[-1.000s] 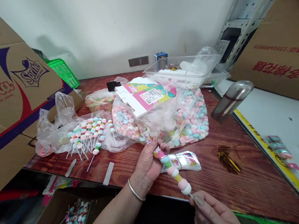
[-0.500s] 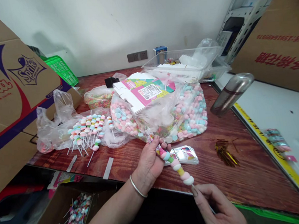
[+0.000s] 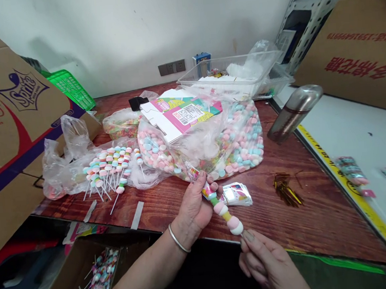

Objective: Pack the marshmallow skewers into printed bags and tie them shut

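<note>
My left hand (image 3: 197,202), with a bracelet at its wrist, is closed around a clear printed wrapper (image 3: 193,173). The upper end of a marshmallow stick (image 3: 227,216) sits in this wrapper, partly hidden by my fingers. Its pink, white, yellow and green pieces slant down to the right. My right hand (image 3: 266,254) pinches the thin stick just below the lowest white marshmallow. Behind my left hand lies a stack of flat printed wrappers (image 3: 239,194). Gold twist ties (image 3: 287,189) lie on the table to the right.
Finished-looking marshmallow sticks (image 3: 109,166) lie on plastic at left. A large bag of marshmallows (image 3: 242,136) carries printed card (image 3: 187,111). A metal flask (image 3: 295,112) stands at right, and wrapped sticks (image 3: 352,172) lie beyond the yellow tape. Below left, a carton (image 3: 61,270) holds more sticks.
The marshmallow stick has slid a little up and left, deeper into the wrapper. My right hand has moved along with it, closer to my left hand. The view has shifted slightly.
</note>
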`<state>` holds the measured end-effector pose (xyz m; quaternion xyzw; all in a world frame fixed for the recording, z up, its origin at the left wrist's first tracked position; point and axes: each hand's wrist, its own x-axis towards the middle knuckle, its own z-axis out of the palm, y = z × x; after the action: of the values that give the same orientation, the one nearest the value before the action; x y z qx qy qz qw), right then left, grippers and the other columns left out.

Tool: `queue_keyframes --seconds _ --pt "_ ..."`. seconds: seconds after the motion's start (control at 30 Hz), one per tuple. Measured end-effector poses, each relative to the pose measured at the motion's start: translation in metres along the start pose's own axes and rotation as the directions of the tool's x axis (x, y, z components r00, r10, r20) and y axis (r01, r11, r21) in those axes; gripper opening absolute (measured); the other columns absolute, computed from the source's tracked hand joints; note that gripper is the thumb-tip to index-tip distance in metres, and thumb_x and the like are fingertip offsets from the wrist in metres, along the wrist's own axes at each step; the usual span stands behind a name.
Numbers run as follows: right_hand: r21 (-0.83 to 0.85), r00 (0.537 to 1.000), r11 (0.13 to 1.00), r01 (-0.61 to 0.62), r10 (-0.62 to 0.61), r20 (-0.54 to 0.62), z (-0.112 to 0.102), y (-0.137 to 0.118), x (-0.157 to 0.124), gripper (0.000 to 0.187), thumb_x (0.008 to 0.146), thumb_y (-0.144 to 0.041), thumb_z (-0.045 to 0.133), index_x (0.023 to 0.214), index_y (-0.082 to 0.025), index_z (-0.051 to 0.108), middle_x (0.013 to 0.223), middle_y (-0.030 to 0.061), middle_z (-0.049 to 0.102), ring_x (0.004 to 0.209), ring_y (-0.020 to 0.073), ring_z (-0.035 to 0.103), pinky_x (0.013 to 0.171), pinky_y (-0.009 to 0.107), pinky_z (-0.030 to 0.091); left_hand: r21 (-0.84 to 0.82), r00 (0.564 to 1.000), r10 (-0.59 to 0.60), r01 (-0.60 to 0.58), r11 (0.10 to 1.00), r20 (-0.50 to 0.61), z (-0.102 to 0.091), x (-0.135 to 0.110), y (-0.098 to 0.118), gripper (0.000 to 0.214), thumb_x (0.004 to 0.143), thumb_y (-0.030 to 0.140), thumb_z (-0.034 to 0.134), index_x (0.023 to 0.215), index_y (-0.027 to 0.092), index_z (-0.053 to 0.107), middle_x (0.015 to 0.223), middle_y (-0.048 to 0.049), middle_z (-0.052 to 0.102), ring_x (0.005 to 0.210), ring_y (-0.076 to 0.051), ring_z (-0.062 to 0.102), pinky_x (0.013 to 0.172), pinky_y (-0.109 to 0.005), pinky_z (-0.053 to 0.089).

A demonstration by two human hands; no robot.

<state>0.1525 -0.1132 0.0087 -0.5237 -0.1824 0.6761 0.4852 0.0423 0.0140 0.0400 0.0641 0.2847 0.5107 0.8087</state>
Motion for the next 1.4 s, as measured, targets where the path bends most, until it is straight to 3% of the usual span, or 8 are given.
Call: queue_keyframes --seconds 0.13,0.4,0.53,0.9,1.07,1.17,1.27,1.4 --pt "-0.255 0.962 0.936 0.244 -0.267 -0.06 0.002 0.003 0.003 0.038 0.081 -0.055 0.063 0.067 -0.019 0.058 0.052 -0.0061 0.04 0.045 0.0078 0.034 0.047 0.022 0.032 0.035 0.999 -0.03 0.029 0.999 0.034 -0.001 -0.002 -0.008 0.024 0.077 0.026 0.075 0.079 0.014 0.055 0.071 0.0037 0.053 0.057 -0.005 0.051 0.064 -0.022 0.049" --pt "-0.848 0.612 0.234 0.475 -0.78 0.128 0.0 0.013 0.005 0.011 0.087 -0.026 0.059 0.085 -0.022 0.069 0.069 0.0017 0.066 0.061 0.0146 0.062 0.065 0.024 0.042 0.019 0.999 -0.047 0.047 0.999 0.019 -0.003 -0.003 -0.019 0.025 0.078 0.03 0.074 0.082 0.014 0.055 0.067 0.0036 0.053 0.056 -0.006 0.051 0.062 -0.021 0.047" --pt "-0.776 0.627 0.391 0.494 -0.779 0.006 0.007 0.007 0.008 0.018 0.089 -0.032 0.056 0.078 -0.021 0.066 0.064 -0.0008 0.064 0.053 0.0122 0.058 0.056 0.022 0.041 0.053 0.996 -0.08 0.078 0.996 0.042 -0.004 -0.008 -0.029 0.027 0.078 0.035 0.073 0.081 0.015 0.056 0.063 0.0042 0.05 0.055 -0.007 0.051 0.056 -0.02 0.045" --pt "-0.083 0.962 0.964 0.251 -0.258 -0.089 0.005 -0.001 0.018 0.035 0.077 -0.053 0.068 0.074 -0.019 0.06 0.052 -0.0087 0.038 0.042 0.0052 0.03 0.04 0.019 0.028 -0.038 0.99 -0.095 0.1 0.994 0.108 -0.007 0.003 -0.008 0.017 0.085 0.032 0.064 0.089 0.015 0.062 0.081 -0.0012 0.061 0.074 -0.014 0.061 0.074 -0.031 0.052" --pt "0.146 0.994 0.986 -0.075 0.063 0.085 0.006 -0.002 0.014 0.038 0.076 -0.054 0.069 0.076 -0.018 0.059 0.053 -0.0103 0.035 0.038 0.0014 0.017 0.036 0.018 0.019 -0.034 0.995 -0.054 0.057 0.998 0.085 -0.004 0.004 -0.013 0.016 0.087 0.028 0.061 0.079 0.015 0.059 0.075 0.0003 0.056 0.069 -0.012 0.057 0.071 -0.027 0.051" --pt "-0.02 0.992 0.991 0.13 -0.13 -0.009 0.004 0.0 0.013 0.037 0.081 -0.055 0.064 0.075 -0.018 0.061 0.052 -0.0087 0.036 0.039 0.0038 0.025 0.038 0.019 0.023 -0.022 0.997 -0.051 0.053 0.998 0.064 -0.002 0.002 -0.017 0.017 0.088 0.029 0.061 0.079 0.015 0.058 0.075 0.0003 0.055 0.066 -0.011 0.055 0.069 -0.026 0.05" --pt "-0.495 0.821 0.718 0.489 -0.571 -0.018 -0.002 0.004 0.016 0.026 0.089 -0.041 0.058 0.079 -0.019 0.065 0.062 -0.0011 0.055 0.053 0.0107 0.051 0.051 0.022 0.039 -0.021 0.998 -0.066 0.066 0.998 0.016 0.001 0.001 -0.019 0.018 0.088 0.029 0.06 0.08 0.015 0.056 0.074 0.0001 0.054 0.065 -0.011 0.055 0.066 -0.026 0.05" --pt "-0.84 0.352 -0.041 0.541 -0.896 0.27 -0.008 0.008 0.021 0.01 0.089 -0.018 0.058 0.092 -0.018 0.068 0.069 0.0014 0.065 0.06 0.0133 0.056 0.062 0.025 0.04 -0.02 0.995 -0.094 0.094 0.995 -0.013 0.003 0.001 -0.02 0.019 0.088 0.032 0.06 0.08 0.015 0.054 0.073 -0.0002 0.055 0.063 -0.011 0.055 0.065 -0.026 0.05"
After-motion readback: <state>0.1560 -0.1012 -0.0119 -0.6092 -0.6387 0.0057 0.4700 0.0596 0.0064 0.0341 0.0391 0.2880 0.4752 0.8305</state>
